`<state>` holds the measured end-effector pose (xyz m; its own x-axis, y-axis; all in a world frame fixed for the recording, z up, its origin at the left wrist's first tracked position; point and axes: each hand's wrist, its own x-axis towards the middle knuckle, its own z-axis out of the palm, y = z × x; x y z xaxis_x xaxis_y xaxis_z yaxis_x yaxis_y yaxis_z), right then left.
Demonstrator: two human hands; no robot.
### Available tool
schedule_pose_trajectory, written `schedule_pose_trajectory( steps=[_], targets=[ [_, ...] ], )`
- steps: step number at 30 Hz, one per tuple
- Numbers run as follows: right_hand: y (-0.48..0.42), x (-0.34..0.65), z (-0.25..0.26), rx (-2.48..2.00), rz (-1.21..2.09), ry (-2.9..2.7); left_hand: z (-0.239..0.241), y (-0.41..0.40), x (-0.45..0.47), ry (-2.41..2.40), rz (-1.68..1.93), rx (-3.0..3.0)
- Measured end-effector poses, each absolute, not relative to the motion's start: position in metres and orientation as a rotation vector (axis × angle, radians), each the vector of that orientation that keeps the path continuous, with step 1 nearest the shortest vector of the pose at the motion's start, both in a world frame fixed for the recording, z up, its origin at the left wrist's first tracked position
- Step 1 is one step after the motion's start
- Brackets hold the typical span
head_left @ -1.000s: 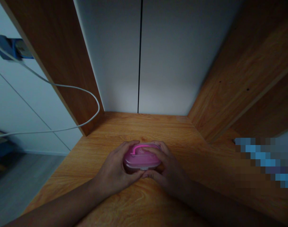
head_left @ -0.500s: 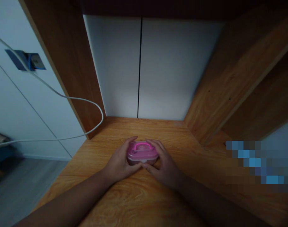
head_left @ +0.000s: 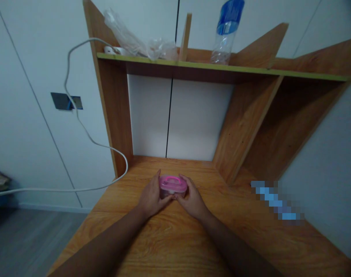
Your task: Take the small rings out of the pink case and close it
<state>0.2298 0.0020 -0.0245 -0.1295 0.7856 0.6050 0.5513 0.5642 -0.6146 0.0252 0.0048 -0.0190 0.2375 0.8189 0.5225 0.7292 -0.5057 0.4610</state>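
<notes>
A small pink-lidded plastic box (head_left: 173,186) with a pink carry handle on top sits upright on the wooden desk (head_left: 163,246). Its body below the lid is see-through, and a pale clasp shows at the front. My left hand (head_left: 153,195) wraps its left side, thumb along the front. On the right side my right hand (head_left: 193,198) grips it the same way, and the two thumbs nearly meet below the clasp. What the box contains cannot be made out.
A wooden shelf (head_left: 198,66) spans the back, bearing a crumpled clear bag (head_left: 152,46) and a blue-topped clear bottle (head_left: 225,38). A white cable (head_left: 100,144) loops down at the left past a wall socket (head_left: 66,102). A blurred-out item (head_left: 275,202) lies at the right.
My view has tilted up and back, so the shelf's top with the bag and bottle has come into sight. Both hands keep their hold on the box.
</notes>
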Motion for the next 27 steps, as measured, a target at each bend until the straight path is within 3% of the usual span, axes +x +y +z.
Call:
schedule_pose_trajectory(
  steps=[19,27],
  targets=[
    [0.006,0.346,-0.015,-1.753,-0.283,-1.138,-0.012,0.009,0.033,2.171,0.428,2.096],
    [0.010,0.345,-0.016,-1.937,-0.233,-0.845,-0.012,0.010,0.034,2.170,0.306,2.087]
  ],
)
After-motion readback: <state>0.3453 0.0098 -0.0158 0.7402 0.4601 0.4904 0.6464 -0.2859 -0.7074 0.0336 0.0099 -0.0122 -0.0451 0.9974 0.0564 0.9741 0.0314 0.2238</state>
